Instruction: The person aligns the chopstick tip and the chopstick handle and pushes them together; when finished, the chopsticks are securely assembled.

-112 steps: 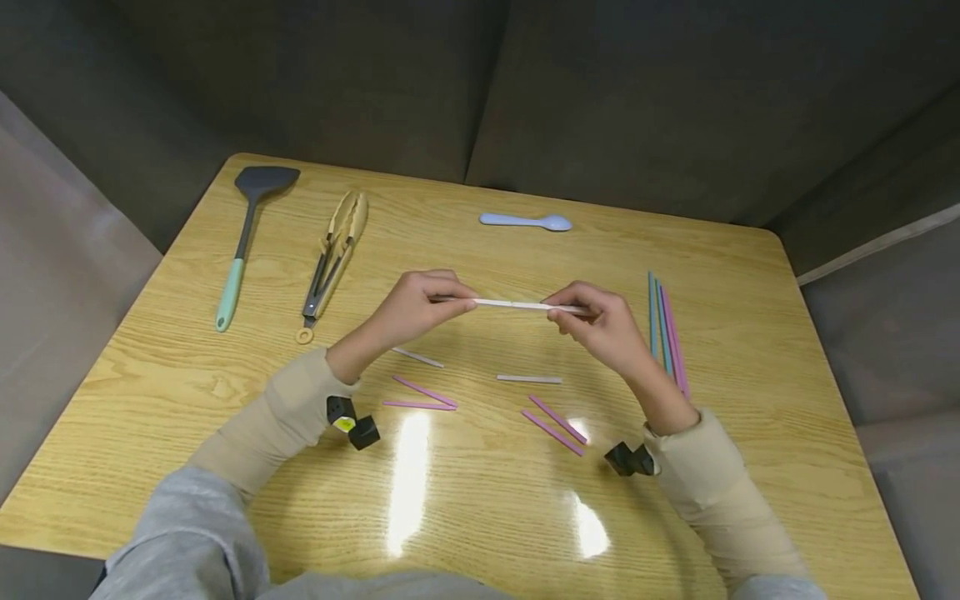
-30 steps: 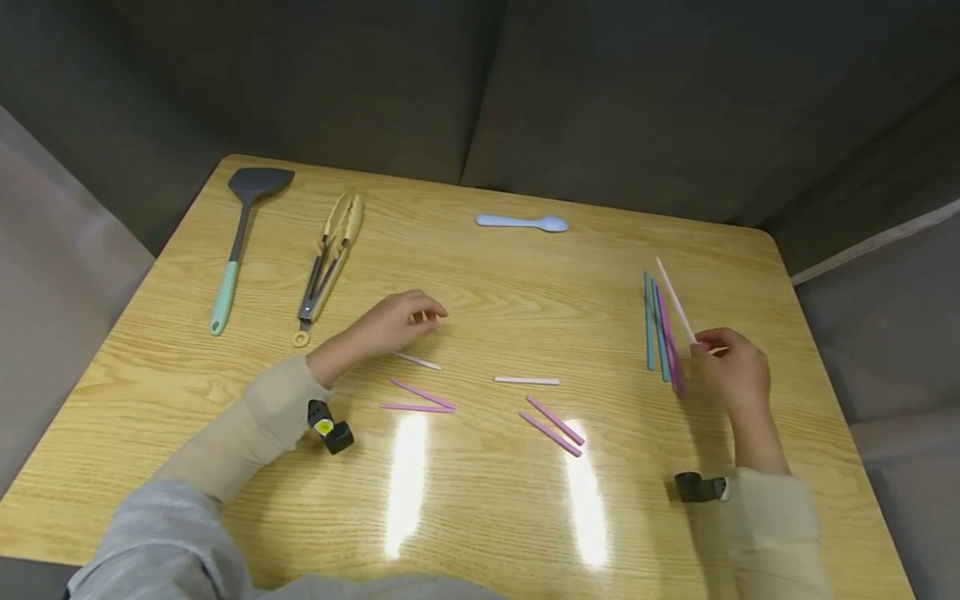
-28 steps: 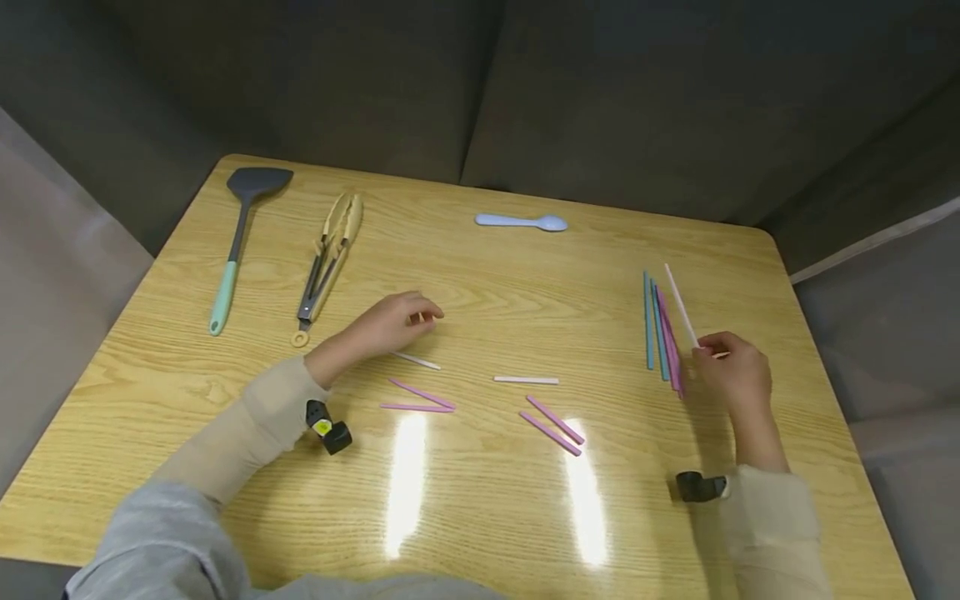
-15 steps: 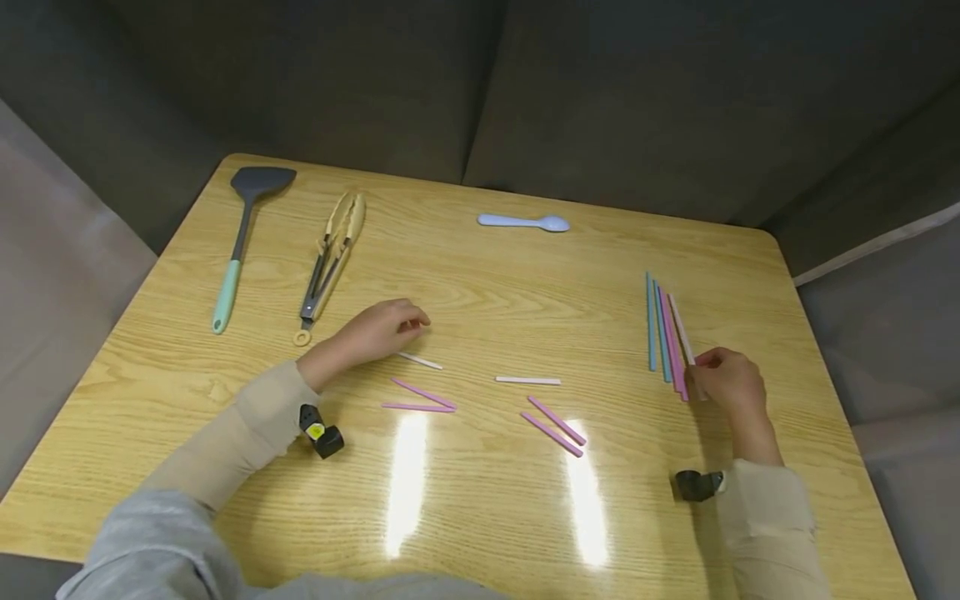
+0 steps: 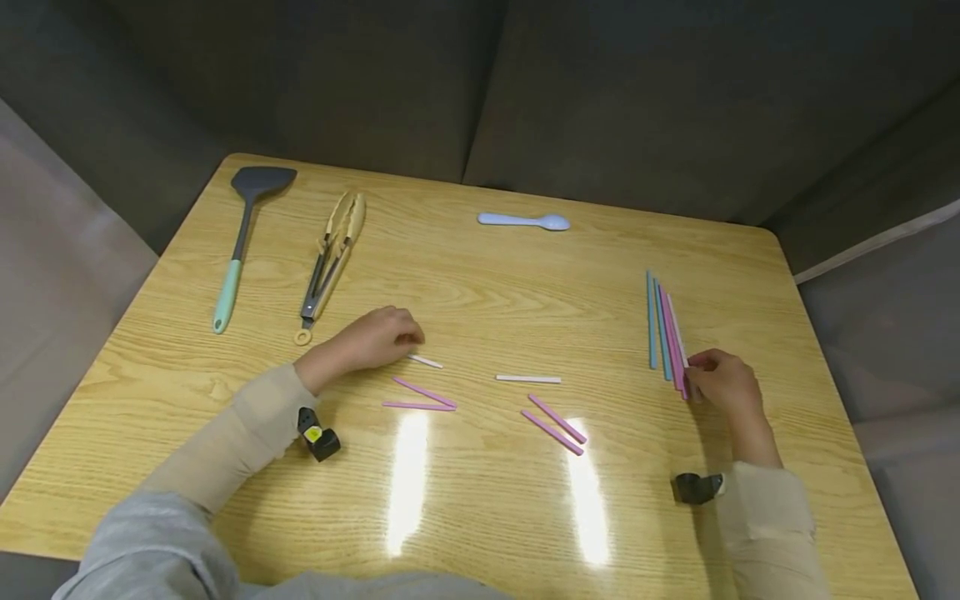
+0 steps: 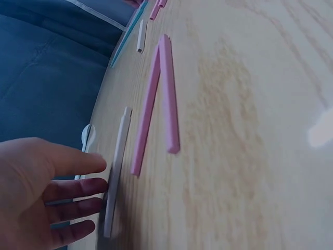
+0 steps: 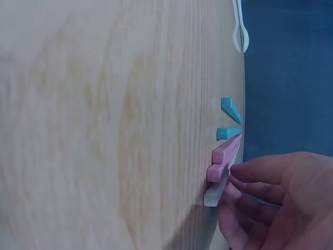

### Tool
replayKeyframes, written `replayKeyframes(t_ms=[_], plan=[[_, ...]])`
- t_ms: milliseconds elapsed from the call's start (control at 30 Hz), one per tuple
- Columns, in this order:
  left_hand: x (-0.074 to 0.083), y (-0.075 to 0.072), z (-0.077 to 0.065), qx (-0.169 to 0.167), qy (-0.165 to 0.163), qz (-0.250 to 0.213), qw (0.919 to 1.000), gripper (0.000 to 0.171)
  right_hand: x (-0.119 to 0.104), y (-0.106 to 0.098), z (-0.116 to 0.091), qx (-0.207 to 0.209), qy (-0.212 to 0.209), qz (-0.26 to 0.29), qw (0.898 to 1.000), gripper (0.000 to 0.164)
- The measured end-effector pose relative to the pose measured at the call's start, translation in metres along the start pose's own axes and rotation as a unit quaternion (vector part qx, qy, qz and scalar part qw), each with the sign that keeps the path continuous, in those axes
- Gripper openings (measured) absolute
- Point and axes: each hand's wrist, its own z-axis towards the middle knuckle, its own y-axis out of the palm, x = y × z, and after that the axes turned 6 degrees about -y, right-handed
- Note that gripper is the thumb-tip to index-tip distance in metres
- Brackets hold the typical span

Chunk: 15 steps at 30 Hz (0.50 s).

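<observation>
My right hand pinches a white chopstick near its close end. That chopstick lies along the right side of two pink chopsticks, with two blue chopsticks to their left. On the left, my left hand is low over the table, its fingertips right at a short white chopstick half. The fingers are parted and not curled round it; part of this half is hidden in the head view. Two pink chopstick halves lie in a narrow V nearer the body.
Another white half and two more pink halves lie mid-table. Along the back are a spatula with a green handle, tongs and a pale blue spoon. A dark curtain stands behind the table.
The two hands moved apart from the joined white chopstick. My right hand carried it right and lowered it beside the pink ones. My left hand came down to the short white half.
</observation>
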Motion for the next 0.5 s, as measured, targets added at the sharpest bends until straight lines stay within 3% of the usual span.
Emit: replayKeyframes(t_ms=[133, 267, 367, 500], plan=[[-0.001, 0.000, -0.003, -0.006, 0.008, 0.005, 0.9999, 0.014, 0.000, 0.001, 0.000, 0.014, -0.002, 0.000, 1.000, 0.040], [-0.002, 0.000, -0.005, -0.010, 0.010, 0.003, 0.9999, 0.014, -0.005, 0.006, 0.002, 0.087, -0.031, 0.007, 0.996, 0.039], [-0.004, 0.001, -0.007, -0.013, 0.010, 0.002, 0.9999, 0.015, -0.016, 0.012, 0.004, 0.128, -0.095, 0.007, 0.987, 0.032], [-0.005, 0.001, -0.010, -0.018, 0.014, -0.004, 0.9997, 0.016, -0.034, 0.023, 0.007, 0.112, -0.202, -0.011, 0.973, 0.024]])
